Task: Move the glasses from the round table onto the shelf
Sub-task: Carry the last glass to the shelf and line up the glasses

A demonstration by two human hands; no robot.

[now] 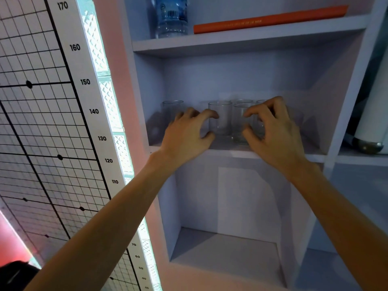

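Several clear drinking glasses stand together on the middle shelf (228, 152) of a white shelving unit. My left hand (189, 133) hovers at the shelf's front edge, fingers curled and apart, its fingertips just left of one front glass (220, 118). My right hand (275, 131) is beside it, thumb and forefinger spread around the right side of another front glass (239, 127). Neither hand closes on a glass. One more glass (171, 110) stands alone at the far left of the shelf. More glasses stand behind, partly hidden by my right hand. The round table is out of view.
The shelf above holds a plastic water bottle (172, 17) and an orange book (270, 18) lying flat. Below is another compartment (226, 248). A height chart with a grid (52, 122) and a lit glass-block strip (113, 114) stand to the left. A white roll (373, 114) sits at the right.
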